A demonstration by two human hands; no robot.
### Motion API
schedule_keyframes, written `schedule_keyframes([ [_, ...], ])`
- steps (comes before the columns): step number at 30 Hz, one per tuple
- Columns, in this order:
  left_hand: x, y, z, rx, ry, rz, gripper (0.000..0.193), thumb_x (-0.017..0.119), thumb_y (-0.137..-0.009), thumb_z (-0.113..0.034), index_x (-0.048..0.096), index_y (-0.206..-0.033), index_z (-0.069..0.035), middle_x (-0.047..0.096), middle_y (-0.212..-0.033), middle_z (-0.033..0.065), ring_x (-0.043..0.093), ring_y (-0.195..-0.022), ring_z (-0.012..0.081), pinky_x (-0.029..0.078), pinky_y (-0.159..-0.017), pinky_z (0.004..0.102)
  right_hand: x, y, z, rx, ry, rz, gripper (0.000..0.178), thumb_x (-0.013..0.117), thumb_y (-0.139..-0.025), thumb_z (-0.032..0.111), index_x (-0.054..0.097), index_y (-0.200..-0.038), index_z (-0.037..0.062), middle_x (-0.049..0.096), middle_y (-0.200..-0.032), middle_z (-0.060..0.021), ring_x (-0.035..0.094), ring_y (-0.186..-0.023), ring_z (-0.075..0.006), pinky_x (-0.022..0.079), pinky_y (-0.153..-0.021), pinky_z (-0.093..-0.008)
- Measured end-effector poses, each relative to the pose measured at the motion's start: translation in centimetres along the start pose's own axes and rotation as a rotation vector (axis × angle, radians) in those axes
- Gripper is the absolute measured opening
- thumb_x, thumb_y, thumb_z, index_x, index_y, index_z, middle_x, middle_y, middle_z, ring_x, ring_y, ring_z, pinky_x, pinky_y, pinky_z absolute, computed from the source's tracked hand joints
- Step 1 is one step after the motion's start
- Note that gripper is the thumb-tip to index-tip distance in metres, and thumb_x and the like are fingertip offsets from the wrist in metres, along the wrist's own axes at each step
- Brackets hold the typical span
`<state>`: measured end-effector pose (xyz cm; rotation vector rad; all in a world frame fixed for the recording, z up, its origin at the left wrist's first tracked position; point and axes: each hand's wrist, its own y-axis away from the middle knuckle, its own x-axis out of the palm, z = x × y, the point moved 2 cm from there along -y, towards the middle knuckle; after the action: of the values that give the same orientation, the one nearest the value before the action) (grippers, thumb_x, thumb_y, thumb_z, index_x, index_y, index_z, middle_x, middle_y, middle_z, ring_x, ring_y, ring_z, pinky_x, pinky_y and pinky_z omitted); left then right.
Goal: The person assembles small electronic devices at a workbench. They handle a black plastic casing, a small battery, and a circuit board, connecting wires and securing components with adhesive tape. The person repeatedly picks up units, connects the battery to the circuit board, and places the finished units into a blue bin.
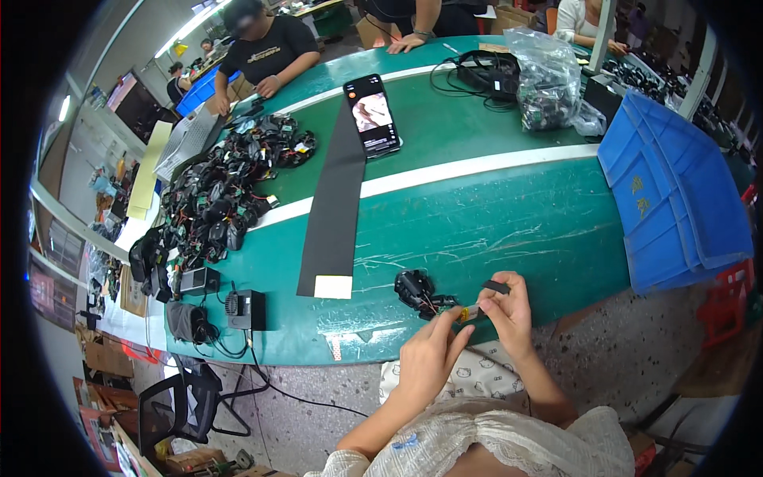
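Note:
At the front edge of the green table, my left hand [427,358] pinches a small yellow-and-silver piece [469,313] that sits between both hands. Thin wires run from it toward a black plastic device [415,289], which lies on the table just beyond my left fingertips. My right hand [510,308] has its fingers closed on a short black strip [496,286], and its thumb comes up to the end of the yellow-and-silver piece. Whether the right fingers also grip that piece I cannot tell.
A big heap of black devices [218,191] covers the left side. A long black strip [330,207] reaches toward a phone [372,115]. A blue bin [675,195] stands at right, a plastic bag [548,79] behind it. Black power boxes [245,309] sit front left. Co-workers are across the table.

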<state>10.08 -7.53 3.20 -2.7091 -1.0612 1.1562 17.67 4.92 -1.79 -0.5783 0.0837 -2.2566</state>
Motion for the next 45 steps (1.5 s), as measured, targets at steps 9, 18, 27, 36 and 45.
schedule_keyframes([
  [9, -0.9, -2.2, 1.3, -0.021, 0.284, 0.101, 0.013, 0.059, -0.082, -0.001, 0.054, -0.094, 0.000, 0.063, -0.080, 0.0066, 0.063, -0.075, 0.0119, 0.048, -0.066, 0.0244, 0.8, -0.4, 1.2, 0.025, 0.158, -0.207, 0.021, 0.060, -0.085, 0.008, 0.050, -0.103, 0.0012, 0.050, -0.093, -0.0004, 0.047, -0.081, -0.0039, 0.040, -0.070, -0.0171],
  [18, -0.6, -1.9, 1.7, -0.257, 0.755, -0.228, 0.031, 0.049, -0.090, -0.004, 0.046, -0.120, -0.001, 0.065, -0.086, 0.0107, 0.058, -0.072, 0.0096, 0.044, -0.062, 0.0195, 1.7, -0.8, 4.3, -0.126, 0.261, -0.067, 0.016, 0.057, -0.086, 0.002, 0.053, -0.101, -0.0004, 0.053, -0.095, -0.0036, 0.047, -0.090, -0.0076, 0.037, -0.078, -0.0196],
  [27, -0.5, -1.3, 0.7, -0.386, 1.067, -0.168, 0.028, 0.049, -0.089, 0.003, 0.040, -0.114, 0.000, 0.062, -0.099, 0.0172, 0.063, -0.090, 0.0187, 0.053, -0.076, 0.0235, 4.0, -1.1, 4.2, 0.056, 0.098, 0.071, 0.025, 0.056, -0.086, -0.001, 0.054, -0.110, -0.0032, 0.054, -0.094, -0.0064, 0.054, -0.086, -0.0092, 0.042, -0.075, -0.0198],
  [36, -0.5, -0.7, 1.0, -0.340, 1.000, -0.108, 0.032, 0.050, -0.088, 0.004, 0.041, -0.118, 0.003, 0.063, -0.098, 0.0154, 0.061, -0.089, 0.0124, 0.051, -0.076, 0.0208, 4.0, -1.9, 4.3, 0.121, 0.308, 0.195, 0.014, 0.060, -0.083, 0.001, 0.058, -0.096, -0.0006, 0.059, -0.090, -0.0044, 0.058, -0.079, -0.0089, 0.046, -0.071, -0.0220],
  [45, -0.7, -0.7, 0.6, -0.409, 0.957, -0.083, 0.027, 0.053, -0.087, 0.003, 0.049, -0.114, 0.004, 0.064, -0.095, 0.0138, 0.062, -0.087, 0.0120, 0.051, -0.074, 0.0219, 4.3, -2.5, 5.0, 0.221, 0.303, 0.226, 0.012, 0.061, -0.082, 0.001, 0.056, -0.093, -0.0008, 0.059, -0.083, -0.0039, 0.057, -0.075, -0.0083, 0.047, -0.066, -0.0209],
])
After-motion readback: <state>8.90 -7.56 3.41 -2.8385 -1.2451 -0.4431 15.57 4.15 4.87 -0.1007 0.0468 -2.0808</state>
